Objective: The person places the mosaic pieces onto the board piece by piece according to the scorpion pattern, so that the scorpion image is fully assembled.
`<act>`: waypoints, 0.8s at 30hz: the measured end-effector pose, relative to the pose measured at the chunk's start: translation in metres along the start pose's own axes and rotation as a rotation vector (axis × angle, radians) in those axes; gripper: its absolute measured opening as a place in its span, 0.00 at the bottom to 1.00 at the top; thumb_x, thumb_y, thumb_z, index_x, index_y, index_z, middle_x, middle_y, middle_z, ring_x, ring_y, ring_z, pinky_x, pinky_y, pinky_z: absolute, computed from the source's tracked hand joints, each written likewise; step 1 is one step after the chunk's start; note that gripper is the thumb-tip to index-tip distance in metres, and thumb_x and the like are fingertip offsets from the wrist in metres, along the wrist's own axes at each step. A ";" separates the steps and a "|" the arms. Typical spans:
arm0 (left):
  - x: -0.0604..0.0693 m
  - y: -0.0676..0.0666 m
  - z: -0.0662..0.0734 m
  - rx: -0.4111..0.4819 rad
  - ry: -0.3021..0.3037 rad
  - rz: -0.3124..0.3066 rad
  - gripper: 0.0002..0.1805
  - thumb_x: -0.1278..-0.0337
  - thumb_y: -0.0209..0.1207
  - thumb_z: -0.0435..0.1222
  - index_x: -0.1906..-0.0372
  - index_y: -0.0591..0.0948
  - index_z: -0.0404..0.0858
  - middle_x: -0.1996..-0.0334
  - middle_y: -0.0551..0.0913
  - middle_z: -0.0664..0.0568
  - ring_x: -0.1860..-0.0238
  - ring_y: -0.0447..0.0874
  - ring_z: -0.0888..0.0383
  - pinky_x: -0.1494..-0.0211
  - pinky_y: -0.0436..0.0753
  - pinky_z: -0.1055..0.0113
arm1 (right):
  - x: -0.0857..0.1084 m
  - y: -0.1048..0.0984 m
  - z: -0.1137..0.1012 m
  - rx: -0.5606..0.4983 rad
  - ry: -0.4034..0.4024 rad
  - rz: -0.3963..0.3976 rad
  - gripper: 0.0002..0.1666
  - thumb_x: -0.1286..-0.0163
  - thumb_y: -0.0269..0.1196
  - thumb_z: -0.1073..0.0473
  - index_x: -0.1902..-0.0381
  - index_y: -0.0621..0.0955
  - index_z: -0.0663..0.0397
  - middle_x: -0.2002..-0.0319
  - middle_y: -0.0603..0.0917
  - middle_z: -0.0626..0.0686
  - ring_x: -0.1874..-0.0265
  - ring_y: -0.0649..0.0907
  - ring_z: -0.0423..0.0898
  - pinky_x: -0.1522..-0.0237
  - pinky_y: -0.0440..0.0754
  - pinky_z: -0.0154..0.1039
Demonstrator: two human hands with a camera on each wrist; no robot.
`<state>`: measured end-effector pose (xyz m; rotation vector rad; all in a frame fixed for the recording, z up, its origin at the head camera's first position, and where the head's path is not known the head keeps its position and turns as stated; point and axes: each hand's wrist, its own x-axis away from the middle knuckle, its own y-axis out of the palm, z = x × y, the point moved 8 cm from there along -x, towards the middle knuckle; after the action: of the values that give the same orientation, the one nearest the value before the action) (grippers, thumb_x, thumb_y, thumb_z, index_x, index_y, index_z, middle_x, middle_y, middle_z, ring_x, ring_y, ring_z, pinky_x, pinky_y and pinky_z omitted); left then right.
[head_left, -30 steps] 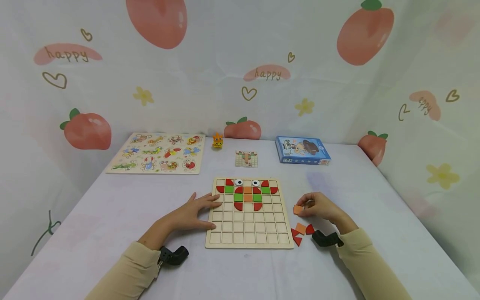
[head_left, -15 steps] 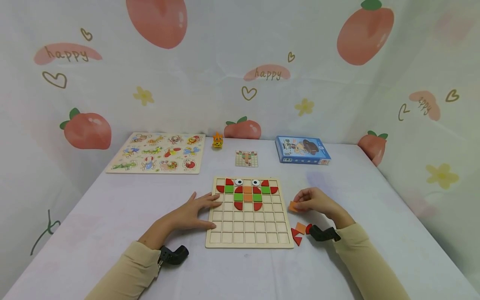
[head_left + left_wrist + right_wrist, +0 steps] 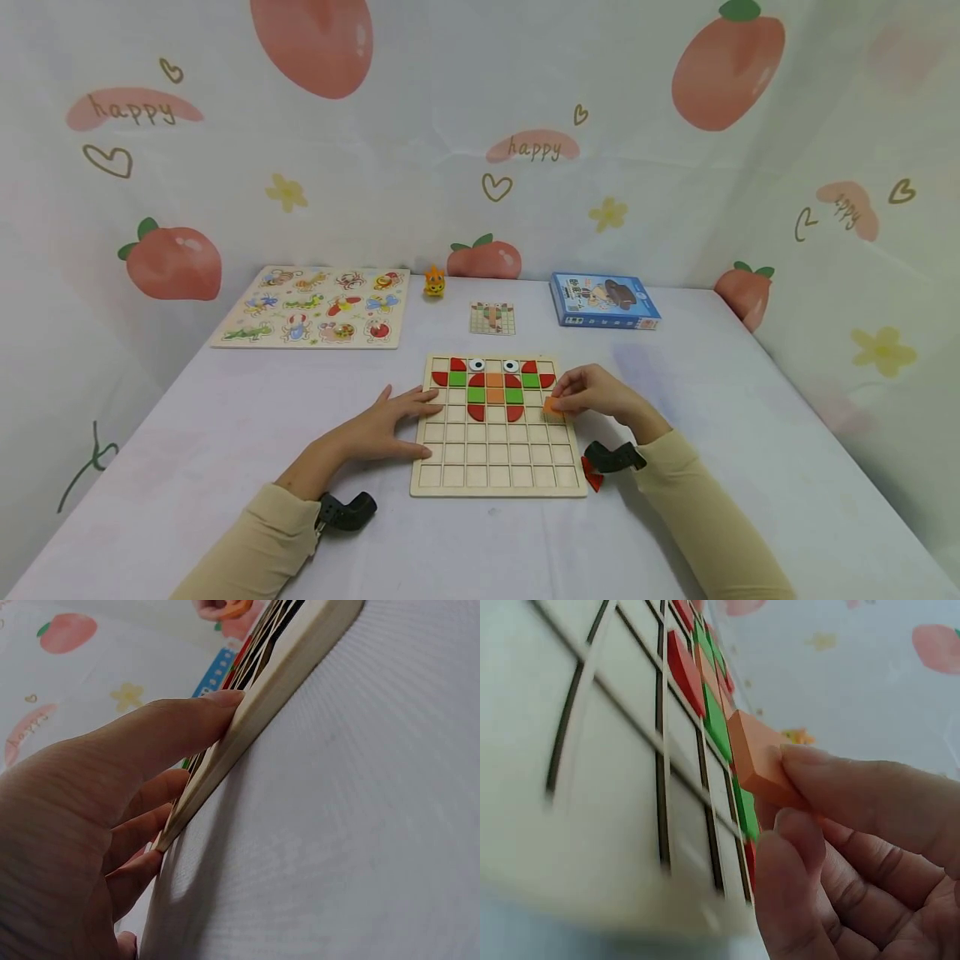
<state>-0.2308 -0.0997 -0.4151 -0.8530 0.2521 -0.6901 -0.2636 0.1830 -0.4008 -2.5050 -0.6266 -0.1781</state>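
An orange square tile (image 3: 761, 761) is pinched between the thumb and fingers of my right hand (image 3: 606, 396), held over the right side of the wooden grid board (image 3: 487, 477). Red quarter-round, green and orange tiles fill several cells in the board's upper rows, with two round eye pieces (image 3: 511, 366) at the top. My left hand (image 3: 375, 427) rests along the board's left edge, fingers spread; in the left wrist view its thumb (image 3: 180, 724) touches the rim. Beside the board's lower right lie red tiles (image 3: 592, 475), partly hidden by the black wrist camera (image 3: 613, 457).
Behind the board lies a small pattern card (image 3: 492, 318). A blue box (image 3: 606, 301) stands at the back right, a small orange-yellow figure (image 3: 434, 282) at the back. An insect puzzle board (image 3: 315, 308) occupies the back left, near the printed cloth backdrop.
My right hand has moved left with the orange tile, from beside the board to above its right-hand cells. The left hand stays where it was.
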 end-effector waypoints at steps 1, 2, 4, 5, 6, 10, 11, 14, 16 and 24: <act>0.000 0.000 0.000 0.000 0.000 0.000 0.38 0.55 0.65 0.55 0.36 0.71 0.45 0.28 0.58 0.53 0.25 0.46 0.49 0.28 0.31 0.41 | -0.002 0.003 -0.003 0.001 -0.003 -0.005 0.14 0.41 0.66 0.60 0.64 0.80 0.67 0.75 0.82 0.48 0.76 0.78 0.40 0.69 0.81 0.34; 0.000 0.000 0.001 0.001 0.000 0.000 0.38 0.55 0.65 0.54 0.36 0.71 0.45 0.28 0.58 0.53 0.25 0.46 0.49 0.28 0.31 0.41 | -0.005 0.006 -0.005 0.003 -0.005 -0.012 0.13 0.41 0.66 0.60 0.64 0.80 0.67 0.75 0.82 0.47 0.76 0.78 0.39 0.69 0.81 0.34; 0.000 -0.001 0.001 0.003 0.002 0.001 0.38 0.54 0.66 0.54 0.36 0.71 0.45 0.28 0.58 0.52 0.26 0.46 0.49 0.28 0.30 0.40 | -0.009 0.012 -0.010 -0.003 -0.008 -0.025 0.13 0.41 0.66 0.60 0.64 0.81 0.67 0.76 0.81 0.46 0.77 0.77 0.39 0.71 0.80 0.33; 0.001 -0.001 0.002 0.002 0.003 0.000 0.38 0.54 0.66 0.54 0.36 0.71 0.45 0.28 0.58 0.52 0.26 0.46 0.49 0.28 0.30 0.40 | -0.012 0.015 -0.013 -0.006 -0.007 -0.032 0.13 0.41 0.66 0.60 0.64 0.81 0.66 0.77 0.81 0.46 0.77 0.77 0.39 0.71 0.80 0.33; 0.001 -0.001 0.002 0.000 0.004 0.000 0.38 0.54 0.66 0.53 0.36 0.71 0.45 0.28 0.58 0.52 0.26 0.46 0.49 0.28 0.31 0.40 | -0.014 0.019 -0.015 -0.011 -0.011 -0.041 0.12 0.41 0.66 0.60 0.64 0.81 0.66 0.77 0.81 0.46 0.78 0.77 0.39 0.71 0.80 0.33; 0.001 -0.001 0.002 0.000 0.008 -0.002 0.38 0.54 0.66 0.53 0.36 0.71 0.44 0.28 0.58 0.52 0.26 0.46 0.48 0.28 0.31 0.40 | -0.022 0.032 -0.024 -0.015 -0.036 -0.055 0.11 0.41 0.66 0.62 0.65 0.82 0.67 0.78 0.81 0.46 0.79 0.77 0.39 0.74 0.79 0.32; 0.001 -0.001 0.002 -0.002 0.009 -0.001 0.38 0.54 0.66 0.53 0.36 0.71 0.44 0.28 0.58 0.52 0.26 0.46 0.48 0.28 0.31 0.40 | -0.025 0.035 -0.026 -0.012 -0.045 -0.057 0.11 0.41 0.66 0.62 0.66 0.82 0.67 0.78 0.81 0.46 0.79 0.77 0.39 0.74 0.78 0.31; 0.001 -0.001 0.002 -0.001 0.007 0.001 0.38 0.55 0.66 0.53 0.36 0.71 0.45 0.28 0.58 0.52 0.26 0.46 0.48 0.28 0.30 0.40 | -0.032 0.044 -0.032 0.003 -0.072 -0.058 0.10 0.41 0.66 0.63 0.66 0.82 0.67 0.77 0.82 0.46 0.78 0.77 0.38 0.73 0.77 0.31; 0.001 -0.001 0.001 0.001 0.009 0.001 0.38 0.54 0.66 0.54 0.36 0.71 0.45 0.28 0.58 0.52 0.26 0.46 0.48 0.28 0.31 0.39 | -0.036 0.049 -0.035 0.014 -0.082 -0.054 0.10 0.42 0.66 0.63 0.66 0.83 0.67 0.77 0.83 0.47 0.78 0.78 0.38 0.73 0.77 0.31; 0.001 0.000 0.000 0.005 0.002 -0.001 0.39 0.55 0.65 0.55 0.36 0.71 0.46 0.28 0.58 0.53 0.25 0.46 0.49 0.28 0.30 0.41 | -0.043 0.063 -0.038 0.024 -0.069 -0.042 0.08 0.42 0.66 0.64 0.67 0.83 0.66 0.77 0.83 0.50 0.81 0.79 0.38 0.77 0.80 0.32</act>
<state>-0.2302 -0.1006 -0.4151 -0.8474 0.2513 -0.6923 -0.2720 0.0989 -0.4093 -2.4849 -0.7062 -0.0991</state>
